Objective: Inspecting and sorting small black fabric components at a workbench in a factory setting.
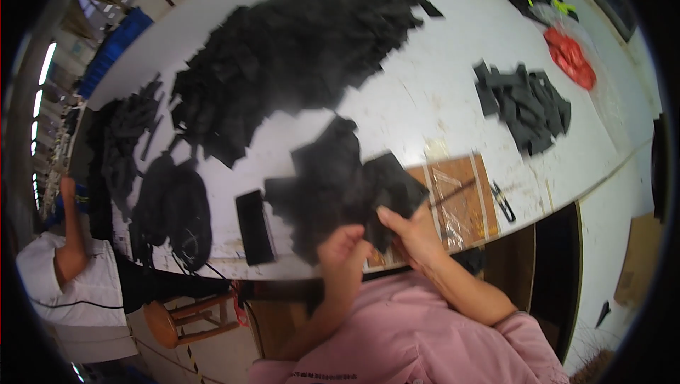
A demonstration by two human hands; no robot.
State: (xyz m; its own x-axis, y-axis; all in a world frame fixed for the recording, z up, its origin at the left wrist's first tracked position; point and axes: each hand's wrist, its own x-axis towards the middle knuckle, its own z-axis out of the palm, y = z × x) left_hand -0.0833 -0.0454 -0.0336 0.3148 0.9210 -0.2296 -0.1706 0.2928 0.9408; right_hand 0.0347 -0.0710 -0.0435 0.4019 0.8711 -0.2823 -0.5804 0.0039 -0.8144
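At the table's near edge, my right hand (418, 239) grips a black fabric piece (392, 182), thumb on top. Close beside it on the left, my left hand (345, 253) has its fingers pinched together at the edge of the dark cloth; what lies between them is too blurred to make out. Just beyond both hands lies a small pile of black fabric pieces (319, 172). A brown board (467, 179) with clear tape across it sits partly behind my right hand. To its right are small thread snips (503, 203).
A large heap of black fabric pieces (283, 51) covers the far side. Dark grey pieces (528, 104) lie to the right, near a red bag (569, 57). On the left are a black phone (255, 228), a black bundle (173, 207), a wooden stool (161, 324) and another person's arm (69, 239).
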